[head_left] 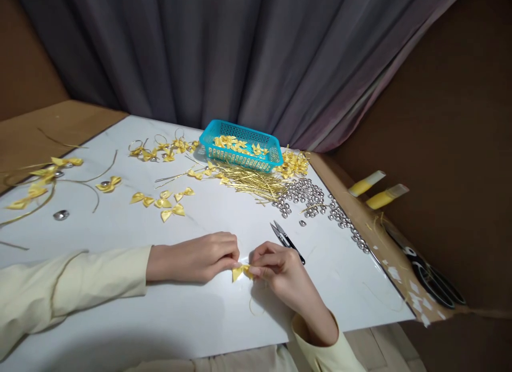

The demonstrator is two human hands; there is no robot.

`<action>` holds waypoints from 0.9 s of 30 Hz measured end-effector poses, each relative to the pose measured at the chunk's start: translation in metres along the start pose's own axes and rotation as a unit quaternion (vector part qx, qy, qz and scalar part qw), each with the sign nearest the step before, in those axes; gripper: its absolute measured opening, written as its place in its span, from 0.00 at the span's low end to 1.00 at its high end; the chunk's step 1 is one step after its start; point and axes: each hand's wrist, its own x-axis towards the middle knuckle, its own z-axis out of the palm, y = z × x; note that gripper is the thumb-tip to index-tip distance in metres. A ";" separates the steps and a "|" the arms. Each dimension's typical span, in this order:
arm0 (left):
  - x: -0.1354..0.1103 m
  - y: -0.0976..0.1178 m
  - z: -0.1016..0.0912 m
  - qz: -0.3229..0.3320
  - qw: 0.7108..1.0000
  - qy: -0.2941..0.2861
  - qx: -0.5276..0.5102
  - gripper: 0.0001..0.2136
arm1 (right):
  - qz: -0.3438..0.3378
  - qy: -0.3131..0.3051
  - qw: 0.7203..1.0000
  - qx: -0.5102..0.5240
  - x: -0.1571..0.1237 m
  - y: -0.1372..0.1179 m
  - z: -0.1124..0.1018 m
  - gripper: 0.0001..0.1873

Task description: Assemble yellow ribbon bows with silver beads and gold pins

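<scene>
Between my two hands is a small yellow ribbon bow [241, 272], held just above the white board. My left hand [212, 256] pinches the bow's left side with thumb and forefinger. On the bow's right side, the fingertips of my right hand [278, 268] are closed on it. A thin loop of gold cord [256, 308] shows faintly beneath my right hand. Close behind that hand lie black-handled thread snips [287, 241], blades pointing away. Several loose yellow bows [163, 200] rest farther up the board to the left.
A turquoise basket [276, 161] with yellow bows stands at the back. Before it lie gold cords [256, 182] and many silver beads [306, 193]. At the right edge are scissors [434, 281] and two yellow-filled tubes [376, 190]. Corded bows [44, 174] lie far left.
</scene>
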 end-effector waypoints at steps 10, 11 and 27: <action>-0.002 0.001 0.000 0.006 1.000 0.016 -0.013 0.08 | 0.008 -0.007 1.000 0.010 0.000 0.002 -0.001 0.13; -0.002 0.002 0.000 0.005 0.999 0.020 -0.025 0.08 | 0.006 -0.006 1.000 0.010 0.000 0.002 -0.001 0.12; 0.003 0.009 -0.003 -0.162 0.954 0.020 -0.252 0.14 | -0.096 0.066 0.993 -0.001 -0.004 -0.005 -0.004 0.11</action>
